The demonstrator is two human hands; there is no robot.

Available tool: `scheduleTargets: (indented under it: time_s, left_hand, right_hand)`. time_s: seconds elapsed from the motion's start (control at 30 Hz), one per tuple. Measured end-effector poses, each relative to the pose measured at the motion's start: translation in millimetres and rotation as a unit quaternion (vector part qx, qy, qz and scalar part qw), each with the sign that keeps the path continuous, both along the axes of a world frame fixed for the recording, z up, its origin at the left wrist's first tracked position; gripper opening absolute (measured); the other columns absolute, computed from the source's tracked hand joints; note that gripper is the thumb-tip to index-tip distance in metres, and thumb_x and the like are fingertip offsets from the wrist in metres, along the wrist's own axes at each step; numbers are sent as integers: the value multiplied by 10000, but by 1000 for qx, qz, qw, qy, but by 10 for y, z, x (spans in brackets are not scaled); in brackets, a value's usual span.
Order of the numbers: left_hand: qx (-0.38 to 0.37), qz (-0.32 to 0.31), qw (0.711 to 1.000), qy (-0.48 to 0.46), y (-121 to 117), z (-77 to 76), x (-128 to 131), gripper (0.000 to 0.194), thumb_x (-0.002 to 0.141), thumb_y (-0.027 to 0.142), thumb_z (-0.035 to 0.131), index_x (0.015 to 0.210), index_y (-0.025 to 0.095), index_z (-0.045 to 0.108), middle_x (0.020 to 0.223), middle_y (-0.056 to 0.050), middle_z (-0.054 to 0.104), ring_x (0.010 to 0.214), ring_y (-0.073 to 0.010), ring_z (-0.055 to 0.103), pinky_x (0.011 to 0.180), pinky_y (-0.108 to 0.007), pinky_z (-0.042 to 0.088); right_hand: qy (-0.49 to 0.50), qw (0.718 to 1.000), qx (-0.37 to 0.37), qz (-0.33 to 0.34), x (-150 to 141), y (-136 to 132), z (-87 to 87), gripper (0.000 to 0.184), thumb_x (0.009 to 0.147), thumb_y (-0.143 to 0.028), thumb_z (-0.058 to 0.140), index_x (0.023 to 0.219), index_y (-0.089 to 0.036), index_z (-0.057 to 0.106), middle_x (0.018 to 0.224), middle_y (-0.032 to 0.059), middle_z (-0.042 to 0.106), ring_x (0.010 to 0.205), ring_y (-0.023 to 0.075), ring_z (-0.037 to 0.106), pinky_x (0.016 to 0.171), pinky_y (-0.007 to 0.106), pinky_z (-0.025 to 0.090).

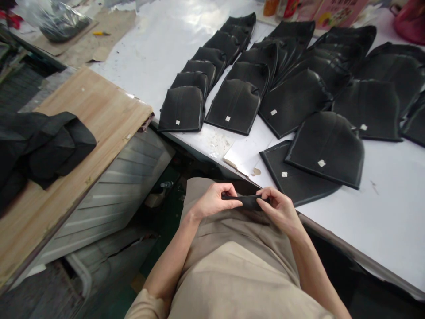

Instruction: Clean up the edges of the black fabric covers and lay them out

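Observation:
Close to my body, just off the table's front edge, my left hand (221,200) and my right hand (276,206) pinch a small black fabric piece (249,202) between thumbs and fingers. Its upper edge runs straight from one hand to the other; the rest is partly hidden by my fingers. Beyond my right hand, a black curved-top piece (327,150) with a small white tag overlaps another black piece (279,164) at the table edge. Overlapping rows of similar black pieces (182,108) reach back across the white table (133,53).
To the left, a wooden board (109,106) carries a heap of black fabric (59,146). A plastic bag (63,22) and a yellow cutter (101,33) lie at the back left. A pink box (338,13) and a red bag (411,22) stand at the back right.

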State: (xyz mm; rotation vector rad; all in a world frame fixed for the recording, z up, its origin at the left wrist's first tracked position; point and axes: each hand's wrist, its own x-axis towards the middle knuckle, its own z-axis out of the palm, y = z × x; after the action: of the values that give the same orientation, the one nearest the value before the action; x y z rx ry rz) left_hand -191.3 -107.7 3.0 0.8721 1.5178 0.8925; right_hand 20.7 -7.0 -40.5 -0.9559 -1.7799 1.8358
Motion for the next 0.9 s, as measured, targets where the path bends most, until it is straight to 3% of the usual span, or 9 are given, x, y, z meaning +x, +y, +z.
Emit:
scheduleTargets:
  time_s: [0.7,0.9]
  left_hand:
    - [5,15,1000,11,-17,46,-10,215,722,298,772,709,143,622,642,33,580,594,-101,497,554,-207,362]
    - [-6,5,1000,27,-68,32,-110,253,728,327,773,711,144,598,658,30,546,607,-105,481,553,-208,348]
  right_hand:
    - [-13,1000,-5,-12,-27,-18,-41,214,852,-358,700,799,-212,554,948,52,657,876,196,608,782,296,481]
    - [14,998,-42,-36,-68,-35,44,242,805,-374,760,759,-209,589,883,42,639,873,196,611,775,298,494]
